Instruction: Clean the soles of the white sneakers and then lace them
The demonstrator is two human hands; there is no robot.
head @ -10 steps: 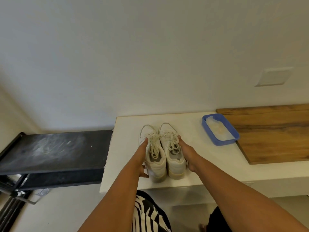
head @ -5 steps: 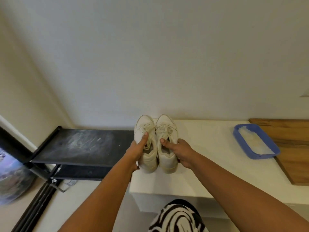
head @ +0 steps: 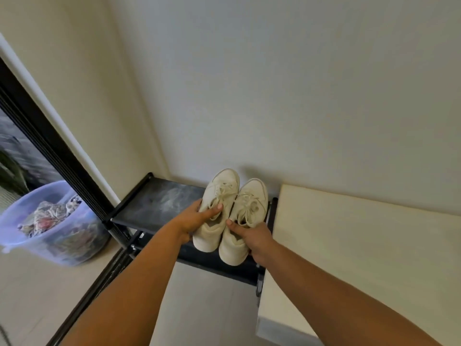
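Observation:
Two white laced sneakers are side by side over the right end of a black shoe rack (head: 154, 203), toes toward the wall. My left hand (head: 194, 218) grips the left sneaker (head: 219, 193) at its opening, thumb on top. My right hand (head: 252, 236) grips the right sneaker (head: 252, 201) the same way, thumb at the tongue. Whether the soles touch the rack's top shelf I cannot tell. The soles are hidden.
A white counter (head: 349, 240) runs to the right of the rack. On the floor at the left stands a clear purple tub (head: 50, 221) full of cloth, beside a dark sliding-door frame (head: 50, 141). The pale wall is right behind the rack.
Both hands have carried the two sneakers leftward off the white counter to above the black rack. The view has swung left, so the blue tray and wooden board are out of sight.

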